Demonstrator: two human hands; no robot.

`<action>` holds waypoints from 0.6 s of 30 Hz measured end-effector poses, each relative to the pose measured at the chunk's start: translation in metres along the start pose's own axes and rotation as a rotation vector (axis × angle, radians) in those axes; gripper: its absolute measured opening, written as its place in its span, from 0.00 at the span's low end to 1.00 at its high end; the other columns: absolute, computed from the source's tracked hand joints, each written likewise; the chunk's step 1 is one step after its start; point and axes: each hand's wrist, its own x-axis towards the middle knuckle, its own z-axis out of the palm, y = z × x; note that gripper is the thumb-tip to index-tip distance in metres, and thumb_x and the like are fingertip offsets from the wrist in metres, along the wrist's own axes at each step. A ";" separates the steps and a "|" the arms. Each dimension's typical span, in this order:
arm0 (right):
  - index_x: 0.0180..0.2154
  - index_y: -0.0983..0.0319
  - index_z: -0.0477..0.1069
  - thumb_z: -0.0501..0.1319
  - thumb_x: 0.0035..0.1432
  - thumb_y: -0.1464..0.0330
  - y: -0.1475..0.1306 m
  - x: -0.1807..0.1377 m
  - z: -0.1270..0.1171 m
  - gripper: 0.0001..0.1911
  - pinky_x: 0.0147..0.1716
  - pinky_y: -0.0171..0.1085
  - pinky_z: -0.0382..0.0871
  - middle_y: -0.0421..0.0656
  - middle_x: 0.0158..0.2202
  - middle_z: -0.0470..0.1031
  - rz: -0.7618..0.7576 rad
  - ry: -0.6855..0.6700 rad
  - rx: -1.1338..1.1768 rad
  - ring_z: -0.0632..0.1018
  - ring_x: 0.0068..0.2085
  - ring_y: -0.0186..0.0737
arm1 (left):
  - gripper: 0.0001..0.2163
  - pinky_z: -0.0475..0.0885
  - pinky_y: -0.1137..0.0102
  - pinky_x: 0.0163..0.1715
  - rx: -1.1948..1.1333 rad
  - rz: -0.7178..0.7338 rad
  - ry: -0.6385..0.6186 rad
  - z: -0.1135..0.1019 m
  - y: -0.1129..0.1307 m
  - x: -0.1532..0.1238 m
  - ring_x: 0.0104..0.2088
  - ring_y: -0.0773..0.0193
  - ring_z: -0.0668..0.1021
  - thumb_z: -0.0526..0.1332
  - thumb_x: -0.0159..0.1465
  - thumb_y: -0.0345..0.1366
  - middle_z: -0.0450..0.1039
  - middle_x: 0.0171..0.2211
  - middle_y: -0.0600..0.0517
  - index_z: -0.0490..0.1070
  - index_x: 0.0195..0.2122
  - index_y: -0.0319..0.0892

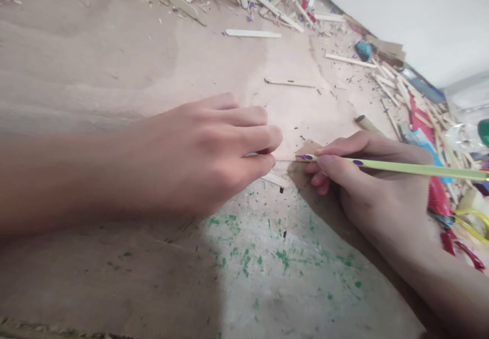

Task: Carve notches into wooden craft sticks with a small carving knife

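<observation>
My left hand (pixel 214 150) rests on the table with its fingers curled and pressed together. From under its fingertips sticks out the end of a pale wooden craft stick (pixel 275 180); the rest of it is hidden beneath the hand. My right hand (pixel 362 176) grips a slim light-green pencil (pixel 405 168) with purple patches near its point. The pencil lies almost level, its point aimed left at a spot just beyond my left fingertips. Whether the point touches anything, I cannot tell.
Two craft sticks, one plain (pixel 252 33) and one with dark marks (pixel 290 82), lie beyond my hands. Piles of wooden sticks (pixel 397 86) and scraps line the back and right edges. Green flecks (pixel 282 257) and dark chips speckle the table (pixel 95 69). A pale wall (pixel 401 7) rises behind.
</observation>
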 end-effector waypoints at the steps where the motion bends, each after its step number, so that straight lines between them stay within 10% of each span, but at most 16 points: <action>1: 0.35 0.53 0.89 0.80 0.65 0.73 0.001 0.000 0.000 0.08 0.22 0.33 0.83 0.39 0.31 0.90 -0.001 0.004 -0.011 0.83 0.23 0.36 | 0.22 0.91 0.55 0.54 0.003 -0.002 -0.006 0.000 0.000 0.000 0.56 0.54 0.89 0.46 0.92 0.34 0.87 0.55 0.51 0.84 0.57 0.45; 18: 0.34 0.52 0.89 0.78 0.67 0.75 0.002 -0.001 -0.002 0.11 0.23 0.30 0.81 0.36 0.32 0.90 -0.014 -0.030 0.014 0.83 0.24 0.33 | 0.20 0.93 0.56 0.53 0.004 -0.004 0.011 0.001 -0.001 0.001 0.54 0.55 0.90 0.48 0.91 0.32 0.87 0.54 0.51 0.83 0.54 0.46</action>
